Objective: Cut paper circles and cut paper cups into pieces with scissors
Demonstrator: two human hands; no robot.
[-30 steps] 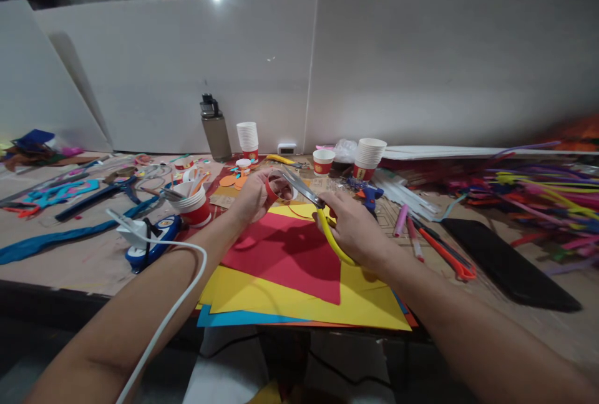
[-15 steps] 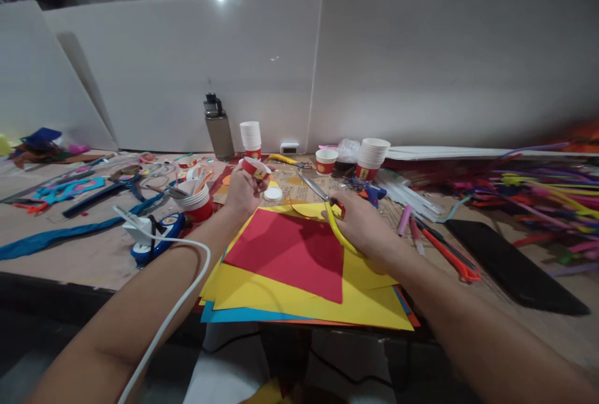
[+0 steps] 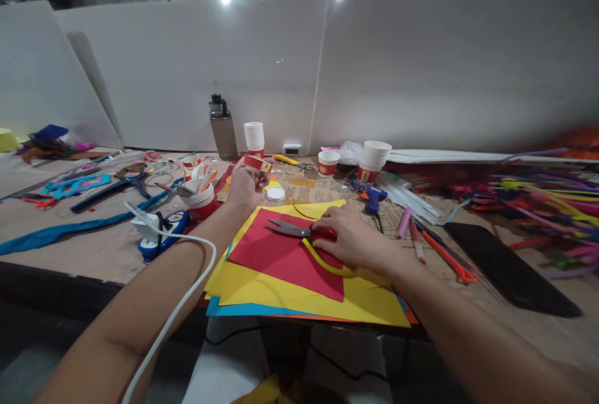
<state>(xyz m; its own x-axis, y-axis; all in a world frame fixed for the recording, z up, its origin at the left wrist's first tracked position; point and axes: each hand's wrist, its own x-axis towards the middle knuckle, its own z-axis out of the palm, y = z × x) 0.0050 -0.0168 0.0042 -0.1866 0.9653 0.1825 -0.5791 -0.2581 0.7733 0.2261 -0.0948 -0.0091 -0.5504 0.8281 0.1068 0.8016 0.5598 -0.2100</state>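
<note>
My left hand (image 3: 248, 184) holds a red cut piece of paper cup (image 3: 258, 164) above the far left corner of the paper stack. My right hand (image 3: 349, 236) is closed on scissors (image 3: 287, 228), whose blades point left and are slightly apart over the red sheet (image 3: 276, 260). A yellow curved strip (image 3: 322, 260) hangs by my right hand, over the red sheet. Under the red sheet lie yellow sheets (image 3: 257, 295) and a blue one (image 3: 234, 309). Just beyond the stack is a white disc (image 3: 276, 193).
Paper cup stacks (image 3: 254, 135) (image 3: 375, 154), a single cup (image 3: 328, 162) and a bottle (image 3: 223, 135) stand at the back. A blue glue gun (image 3: 374, 199), markers (image 3: 403, 223) and a black phone-like slab (image 3: 512, 266) lie right. A white cable (image 3: 187, 295) crosses my left forearm.
The scissors in my right hand have come down and nearer over the red sheet, their blades swung to point left. My left hand still holds the cup piece, now turned slightly.
</note>
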